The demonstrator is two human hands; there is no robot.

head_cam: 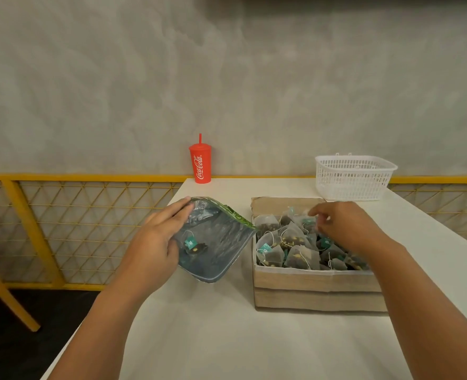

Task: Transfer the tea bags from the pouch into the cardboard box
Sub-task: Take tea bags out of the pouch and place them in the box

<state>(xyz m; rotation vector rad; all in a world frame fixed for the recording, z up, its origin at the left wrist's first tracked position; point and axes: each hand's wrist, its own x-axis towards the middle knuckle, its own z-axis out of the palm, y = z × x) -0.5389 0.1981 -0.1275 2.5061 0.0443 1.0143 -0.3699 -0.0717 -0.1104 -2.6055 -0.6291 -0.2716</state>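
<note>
Head view: a person works at a white table (226,333) with both bare hands. The left hand (155,242) grasps the pouch (224,242) by its left edge, with the fingers stretched along the outside towards the top rim and the thumb on the inner foil side. The pouch is held open, its silvery lining facing up, and a strip of green print shows along its far rim. Its right corner reaches the left wall of the cardboard box (317,293), just at the box's top edge. A single tea bag (195,246) lies inside the pouch near the left thumb, dark, with a teal tag on a white string.

The cardboard box stands on the table to the right of the pouch, open at the top. It holds a heap of pyramid tea bags (289,242) with the same teal tags. The right hand (347,229) is over the box, its fingers curled down among the far bags. I cannot tell whether it grips one or has let go.

At the far edge of the table stands a red Coca-Cola cup (200,165) with a lid and straw. A white plastic basket (352,178) sits behind the box. A yellow mesh railing (62,229) runs along the grey wall.
</note>
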